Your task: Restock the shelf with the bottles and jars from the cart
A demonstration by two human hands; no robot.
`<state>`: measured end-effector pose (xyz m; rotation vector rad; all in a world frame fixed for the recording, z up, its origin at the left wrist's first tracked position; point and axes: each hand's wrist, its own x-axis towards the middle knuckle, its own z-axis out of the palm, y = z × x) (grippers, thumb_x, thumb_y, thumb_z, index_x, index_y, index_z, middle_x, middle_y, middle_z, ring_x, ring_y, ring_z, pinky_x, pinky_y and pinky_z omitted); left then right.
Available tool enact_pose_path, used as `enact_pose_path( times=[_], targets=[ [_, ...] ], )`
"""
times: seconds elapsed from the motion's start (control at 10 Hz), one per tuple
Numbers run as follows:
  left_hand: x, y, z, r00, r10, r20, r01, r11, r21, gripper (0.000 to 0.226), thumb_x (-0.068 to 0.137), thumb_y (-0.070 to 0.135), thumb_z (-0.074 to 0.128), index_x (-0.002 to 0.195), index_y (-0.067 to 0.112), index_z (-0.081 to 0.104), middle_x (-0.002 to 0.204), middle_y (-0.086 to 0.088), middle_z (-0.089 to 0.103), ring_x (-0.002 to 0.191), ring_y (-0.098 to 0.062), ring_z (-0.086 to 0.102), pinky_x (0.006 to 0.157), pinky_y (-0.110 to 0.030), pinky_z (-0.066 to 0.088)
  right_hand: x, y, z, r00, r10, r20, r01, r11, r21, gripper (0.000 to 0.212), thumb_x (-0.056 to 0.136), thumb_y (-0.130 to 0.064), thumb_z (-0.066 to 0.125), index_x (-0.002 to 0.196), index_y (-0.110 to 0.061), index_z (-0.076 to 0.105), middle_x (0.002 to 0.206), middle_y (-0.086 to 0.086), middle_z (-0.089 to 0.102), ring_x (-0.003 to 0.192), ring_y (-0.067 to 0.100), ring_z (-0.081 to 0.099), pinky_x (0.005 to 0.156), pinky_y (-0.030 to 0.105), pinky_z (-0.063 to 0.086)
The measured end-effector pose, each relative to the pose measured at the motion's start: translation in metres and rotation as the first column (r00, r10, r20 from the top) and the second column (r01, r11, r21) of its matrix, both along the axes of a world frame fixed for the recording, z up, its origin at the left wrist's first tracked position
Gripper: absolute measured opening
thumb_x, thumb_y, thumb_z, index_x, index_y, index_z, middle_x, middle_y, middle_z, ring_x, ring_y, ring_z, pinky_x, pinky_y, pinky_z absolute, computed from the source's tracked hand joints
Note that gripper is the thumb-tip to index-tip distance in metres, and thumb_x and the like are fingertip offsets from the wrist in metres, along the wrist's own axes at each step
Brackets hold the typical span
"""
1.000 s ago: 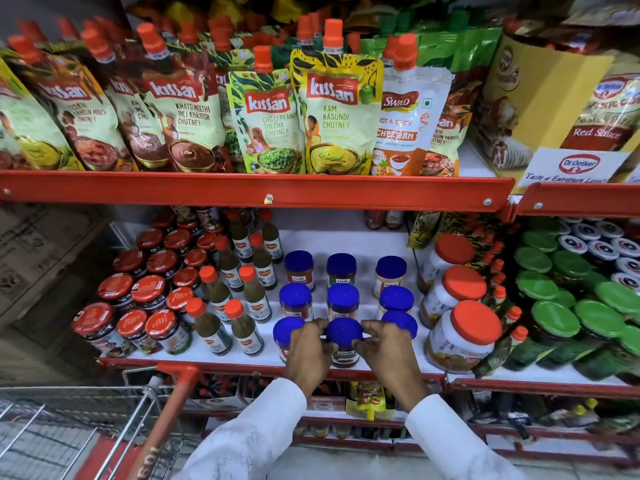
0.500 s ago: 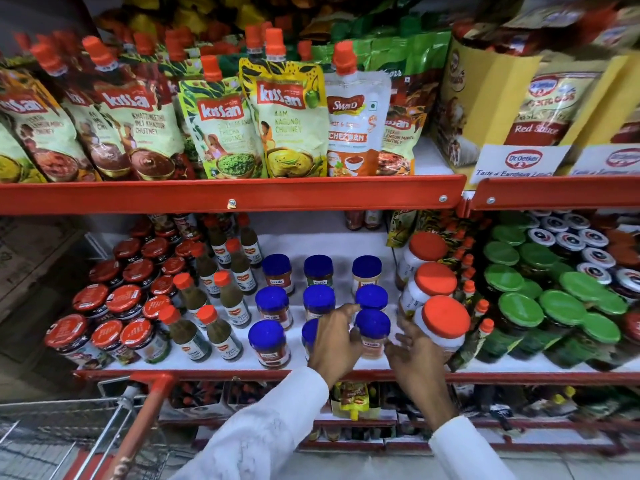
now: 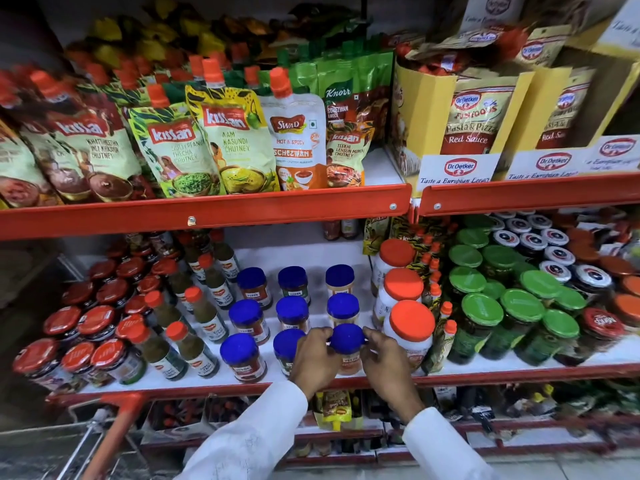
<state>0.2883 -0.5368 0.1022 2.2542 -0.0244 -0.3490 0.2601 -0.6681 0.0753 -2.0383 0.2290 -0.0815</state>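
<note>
Small blue-lid jars stand in three columns on the white middle shelf (image 3: pixel 207 384). My left hand (image 3: pixel 317 362) and my right hand (image 3: pixel 388 367) grip the front jar of the right column (image 3: pixel 347 339) from either side as it stands near the shelf's red front edge. My left hand partly hides the front jar of the middle column (image 3: pixel 286 344). The front-left blue-lid jar (image 3: pixel 239 349) stands free. The cart's red handle (image 3: pixel 116 431) and wire basket show at the bottom left; what the basket holds is out of view.
Big orange-lid jars (image 3: pixel 411 322) stand just right of my right hand, with green-lid jars (image 3: pixel 481 311) beyond them. Orange-cap bottles (image 3: pixel 188 344) and red-lid jars (image 3: pixel 98 358) fill the left. The upper shelf rail (image 3: pixel 207 211) carries sauce pouches overhead.
Both hands have moved right from the front jar of the middle column to the front jar of the right column and now hold it. The view has shifted right.
</note>
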Motion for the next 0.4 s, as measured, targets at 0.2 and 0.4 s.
enact_pose_path(
  times=[0.2, 0.4],
  targets=[
    [-0.0073, -0.0013, 0.0039, 1.000, 0.003, -0.004, -0.003, 1.000, -0.012, 0.041, 0.082, -0.007, 0.052, 0.118, 0.009, 0.064, 0.113, -0.008, 0.070, 0.101, -0.023, 0.063, 0.081, -0.029, 0.046, 0.0010, -0.0045, -0.0025, 0.999, 0.034, 0.001, -0.034, 0.999, -0.034, 0.040, 0.089, 0.004, 0.051, 0.124, -0.011, 0.063, 0.117, 0.006, 0.071, 0.103, 0.018, 0.064, 0.083, 0.025, 0.046],
    [-0.0091, -0.0031, 0.0098, 1.000, 0.005, -0.005, -0.005, 1.000, 0.011, 0.047, 0.085, -0.004, 0.055, 0.129, 0.014, 0.056, 0.124, -0.008, 0.067, 0.105, -0.022, 0.064, 0.087, -0.032, 0.052, 0.0005, -0.0075, -0.0010, 1.000, 0.018, -0.008, -0.018, 0.999, -0.040, 0.041, 0.090, 0.003, 0.052, 0.128, -0.010, 0.060, 0.126, 0.009, 0.067, 0.108, 0.022, 0.065, 0.083, 0.024, 0.048]
  ],
)
